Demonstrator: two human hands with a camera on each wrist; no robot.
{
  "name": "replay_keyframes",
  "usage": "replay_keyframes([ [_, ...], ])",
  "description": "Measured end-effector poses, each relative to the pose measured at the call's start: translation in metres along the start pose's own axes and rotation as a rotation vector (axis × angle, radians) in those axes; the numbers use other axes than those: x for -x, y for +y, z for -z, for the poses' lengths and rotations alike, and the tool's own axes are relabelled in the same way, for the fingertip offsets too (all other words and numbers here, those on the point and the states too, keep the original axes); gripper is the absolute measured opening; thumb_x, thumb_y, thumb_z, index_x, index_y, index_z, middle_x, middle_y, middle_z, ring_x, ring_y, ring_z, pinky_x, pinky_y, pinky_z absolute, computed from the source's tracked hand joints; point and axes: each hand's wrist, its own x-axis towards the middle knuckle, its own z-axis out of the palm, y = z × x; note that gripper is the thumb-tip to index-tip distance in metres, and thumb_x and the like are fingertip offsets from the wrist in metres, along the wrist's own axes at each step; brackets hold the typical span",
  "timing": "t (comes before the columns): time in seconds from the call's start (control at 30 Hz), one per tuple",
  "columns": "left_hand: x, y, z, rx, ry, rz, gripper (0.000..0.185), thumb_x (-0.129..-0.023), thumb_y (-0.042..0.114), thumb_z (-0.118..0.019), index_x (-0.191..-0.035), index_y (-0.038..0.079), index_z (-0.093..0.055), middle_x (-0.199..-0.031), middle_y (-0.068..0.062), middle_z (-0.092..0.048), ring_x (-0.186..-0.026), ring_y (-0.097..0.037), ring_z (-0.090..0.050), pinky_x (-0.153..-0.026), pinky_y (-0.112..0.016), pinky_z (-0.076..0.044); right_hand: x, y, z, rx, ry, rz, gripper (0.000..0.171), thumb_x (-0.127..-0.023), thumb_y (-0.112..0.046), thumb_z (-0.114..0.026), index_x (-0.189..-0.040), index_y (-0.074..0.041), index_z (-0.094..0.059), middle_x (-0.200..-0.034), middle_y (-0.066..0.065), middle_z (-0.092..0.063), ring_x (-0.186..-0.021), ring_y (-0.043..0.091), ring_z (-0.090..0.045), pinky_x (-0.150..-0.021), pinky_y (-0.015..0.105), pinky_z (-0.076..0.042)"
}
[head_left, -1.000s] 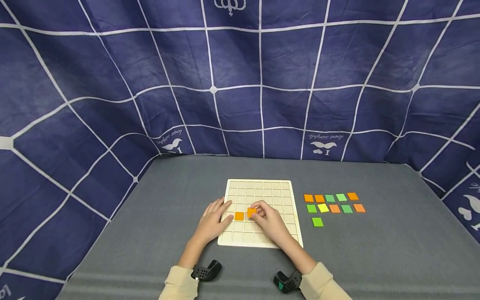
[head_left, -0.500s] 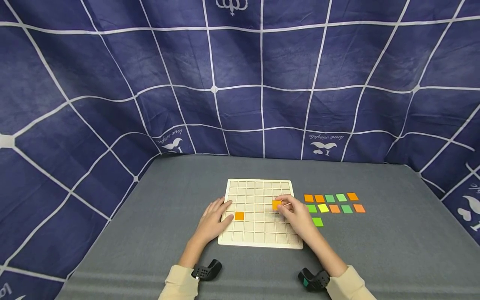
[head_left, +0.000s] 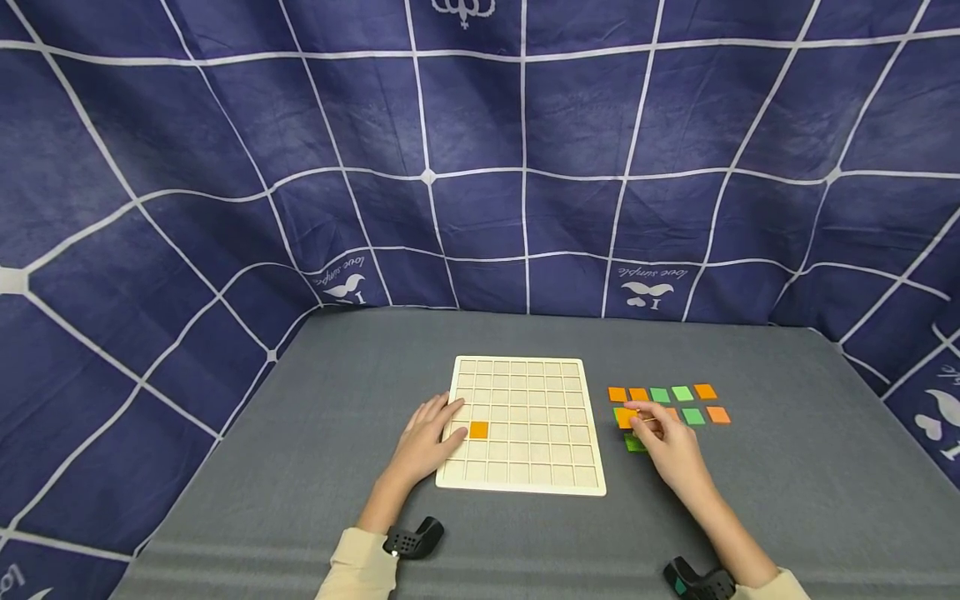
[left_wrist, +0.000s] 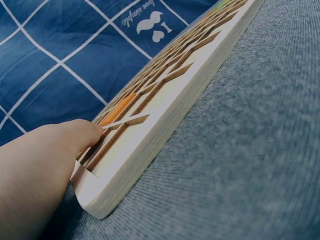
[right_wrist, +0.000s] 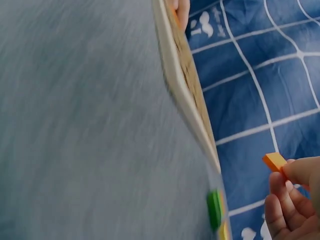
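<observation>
A pale wooden grid board (head_left: 525, 467) lies on the grey table, with one orange tile (head_left: 477, 430) in a cell near its left side. My left hand (head_left: 442, 425) rests flat on the board's left edge, fingers straight; in the left wrist view a fingertip (left_wrist: 75, 135) touches the board (left_wrist: 165, 115) beside the orange tile (left_wrist: 120, 107). My right hand (head_left: 643, 419) is right of the board, pinching a second orange tile (head_left: 626, 417) just above the loose tiles. The right wrist view shows that tile (right_wrist: 274, 161) held off the table between the fingertips (right_wrist: 300, 172).
Loose orange and green tiles (head_left: 682, 393) lie in two rows right of the board, with a green one (head_left: 633, 445) partly under my right hand. A blue cloth with white lines (head_left: 480, 167) walls in the table behind and at both sides.
My right hand lifted the second orange tile out of the board and carried it right, to above the loose tiles. The left hand and the other orange tile have not moved.
</observation>
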Motion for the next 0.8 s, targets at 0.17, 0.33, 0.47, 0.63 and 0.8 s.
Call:
replay_keyframes([
  [0.17, 0.0, -0.001, 0.0, 0.0, 0.003, -0.008, 0.051, -0.087, 0.038, -0.052, -0.134, 0.018, -0.045, -0.144, -0.011, -0.036, -0.135, -0.03, -0.028, -0.113, -0.049, -0.018, 0.006, 0.019, 0.013, 0.047, 0.064, 0.018, 0.024, -0.091, -0.019, -0.054, -0.111, -0.01, -0.061, -0.086, 0.007, -0.065, -0.066, -0.002, -0.053, -0.053, 0.017, -0.044],
  [0.33, 0.0, -0.002, 0.0, 0.011, 0.019, -0.021, 0.051, -0.087, 0.037, -0.051, -0.133, 0.017, -0.046, -0.143, -0.013, -0.037, -0.134, -0.032, -0.029, -0.112, -0.05, -0.018, 0.009, 0.035, 0.022, 0.079, 0.12, 0.012, 0.025, -0.092, -0.022, -0.051, -0.112, -0.01, -0.061, -0.083, 0.007, -0.064, -0.063, -0.008, -0.049, -0.05, 0.018, -0.042],
  [0.47, 0.001, -0.001, -0.001, 0.001, 0.052, -0.054, 0.05, -0.089, 0.041, -0.047, -0.133, 0.017, -0.046, -0.141, -0.014, -0.039, -0.132, -0.033, -0.031, -0.111, -0.049, -0.019, 0.01, 0.044, 0.023, 0.077, 0.153, -0.023, 0.026, -0.094, -0.022, -0.048, -0.112, -0.011, -0.061, -0.086, 0.007, -0.063, -0.063, -0.012, -0.047, -0.05, 0.016, -0.042],
  [0.63, 0.002, -0.002, -0.001, 0.004, 0.036, -0.041, 0.05, -0.089, 0.041, -0.048, -0.133, 0.018, -0.045, -0.142, -0.015, -0.038, -0.133, -0.033, -0.03, -0.111, -0.05, -0.019, 0.012, 0.053, 0.019, 0.065, 0.13, -0.029, 0.024, -0.093, -0.023, -0.049, -0.11, -0.01, -0.062, -0.087, 0.006, -0.061, -0.063, -0.012, -0.048, -0.052, 0.015, -0.044],
  [0.8, 0.0, -0.004, -0.001, -0.011, -0.002, -0.008, 0.05, -0.088, 0.038, -0.05, -0.134, 0.018, -0.045, -0.144, -0.012, -0.036, -0.135, -0.031, -0.028, -0.112, -0.05, -0.018, 0.011, 0.056, 0.015, 0.08, 0.063, 0.016, 0.021, -0.09, -0.018, -0.055, -0.108, -0.01, -0.062, -0.089, 0.005, -0.059, -0.064, -0.009, -0.046, -0.054, 0.015, -0.043],
])
